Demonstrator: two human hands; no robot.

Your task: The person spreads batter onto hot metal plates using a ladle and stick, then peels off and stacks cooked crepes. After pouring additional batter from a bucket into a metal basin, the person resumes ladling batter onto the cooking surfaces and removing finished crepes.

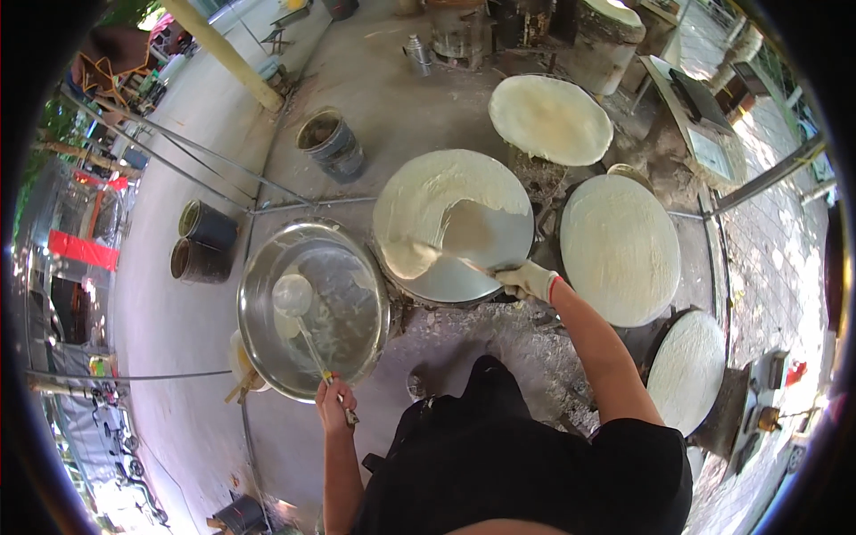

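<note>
My left hand (333, 403) is closed around the handle of a long ladle (292, 295). The ladle's bowl hangs in or over a wide steel basin (383, 308) that has a little pale batter in it. A white glove with a red cuff covers my right hand (531, 282), closed on a batter spreader (462, 261) with a thin handle. The spreader's far end meets pale batter at the left of a round griddle (481, 283). Batter (410, 196) coats the griddle's far and left parts in a curved band, leaving grey surface bare at the middle and near side.
More round griddles covered with pale sheets stand at the far right (551, 120), right (620, 250) and near right (687, 370). Dark buckets (332, 144) stand beyond the basin and to its left (207, 225). A metal flask (416, 55) is farther off. Metal rails (321, 203) cross the floor.
</note>
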